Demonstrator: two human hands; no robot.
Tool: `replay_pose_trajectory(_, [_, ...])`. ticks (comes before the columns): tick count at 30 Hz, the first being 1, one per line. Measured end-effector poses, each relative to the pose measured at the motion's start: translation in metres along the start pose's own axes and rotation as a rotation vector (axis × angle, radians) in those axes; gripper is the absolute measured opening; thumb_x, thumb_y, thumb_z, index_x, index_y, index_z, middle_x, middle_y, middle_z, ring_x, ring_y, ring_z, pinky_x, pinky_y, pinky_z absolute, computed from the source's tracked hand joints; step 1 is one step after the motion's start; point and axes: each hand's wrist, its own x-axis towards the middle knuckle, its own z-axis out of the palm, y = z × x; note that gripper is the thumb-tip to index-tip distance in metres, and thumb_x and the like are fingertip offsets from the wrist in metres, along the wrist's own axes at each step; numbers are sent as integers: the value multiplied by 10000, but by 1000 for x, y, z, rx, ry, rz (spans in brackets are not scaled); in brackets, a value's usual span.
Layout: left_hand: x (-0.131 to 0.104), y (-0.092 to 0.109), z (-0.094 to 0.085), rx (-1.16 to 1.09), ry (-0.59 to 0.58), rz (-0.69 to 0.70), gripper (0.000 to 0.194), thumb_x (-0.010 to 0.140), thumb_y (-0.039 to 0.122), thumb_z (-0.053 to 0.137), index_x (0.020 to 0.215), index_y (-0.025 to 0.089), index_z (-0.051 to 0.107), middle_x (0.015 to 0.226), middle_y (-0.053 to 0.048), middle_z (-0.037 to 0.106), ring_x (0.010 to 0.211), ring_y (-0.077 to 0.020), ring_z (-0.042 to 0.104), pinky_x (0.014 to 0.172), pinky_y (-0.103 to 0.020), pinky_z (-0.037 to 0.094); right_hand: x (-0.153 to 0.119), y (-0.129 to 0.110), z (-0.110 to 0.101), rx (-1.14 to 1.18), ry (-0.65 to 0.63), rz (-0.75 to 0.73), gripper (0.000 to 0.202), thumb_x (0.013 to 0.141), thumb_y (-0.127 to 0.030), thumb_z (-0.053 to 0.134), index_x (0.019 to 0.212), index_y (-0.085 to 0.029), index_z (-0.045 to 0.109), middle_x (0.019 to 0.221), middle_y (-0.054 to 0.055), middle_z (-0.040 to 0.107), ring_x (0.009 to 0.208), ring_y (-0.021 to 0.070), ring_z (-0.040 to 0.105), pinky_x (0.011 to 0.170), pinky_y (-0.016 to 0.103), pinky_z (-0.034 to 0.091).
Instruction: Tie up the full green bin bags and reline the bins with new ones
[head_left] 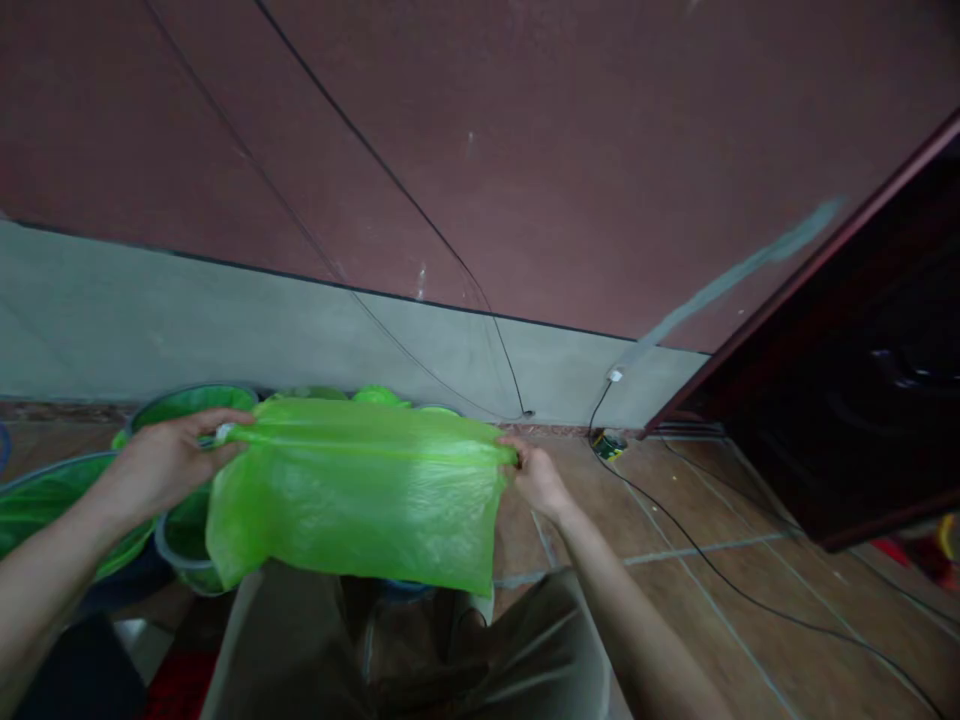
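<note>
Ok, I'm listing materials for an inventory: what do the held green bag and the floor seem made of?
Green bag: apparently thin plastic film, softly glossy, judging by its fine creases and pale highlights.
Floor: probably brown tile, since pale straight joints divide it; ceramic or stone, I can't tell. Its finish looks fairly matte, with little reflection.

The green bag (360,500) partly hides a small bucket (182,548); the red thing (922,558) at the right edge seems too blurred to identify
</note>
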Motion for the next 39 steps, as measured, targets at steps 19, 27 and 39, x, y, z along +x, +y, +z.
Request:
replay_pose_trajectory(19, [-111,-91,-6,244,199,179,213,631,433,593,778,282,567,1242,-34,626,1185,-300,559,1063,-399,401,-111,25,58,-367,-198,-380,274,789,-70,516,950,-219,681,1373,91,534,1192,245,547,1029,421,461])
replay_pose_trajectory(27, [-193,-170,7,251,-62,-142,221,571,372,644,781,302,647,1238,-54,665,1115,-317,621,999,-382,470,-156,59,119,-370,-699,-211,311,765,-56,495,972,-187,687,1256,104,595,1112,219,586,971,327,465])
replay_pose_trajectory(39, [-158,-143,10,-416,-256,-614,673,585,505,794,1199,279,639,1410,-45,568,1368,-296,433,1071,-385,427,-113,79,145,636,-369,541,509,677,-261,668,1180,-261,586,1217,34,647,1102,219,602,900,352,500])
